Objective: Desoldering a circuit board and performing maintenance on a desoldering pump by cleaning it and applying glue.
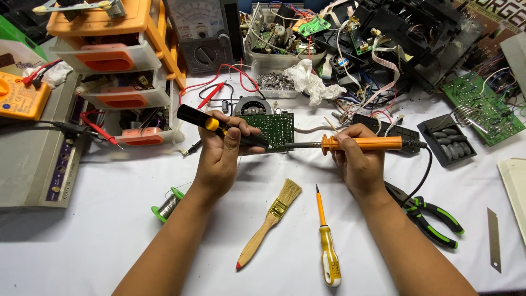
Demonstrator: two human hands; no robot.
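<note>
We see the left hand (222, 151) closed on a black and yellow tool (219, 127), maybe a desoldering pump, and the right hand (356, 159) closed on the orange soldering iron (361, 143); both tips meet at the green circuit board (274, 129) mid table (109, 241). We judge the iron light and stiff, hot at the tip, so grip only the orange handle. The board looks thin and fragile; hold its edges. The contact point is hidden by the left fingers; the board's left part is covered; the cord runs off behind the right wrist.
</note>
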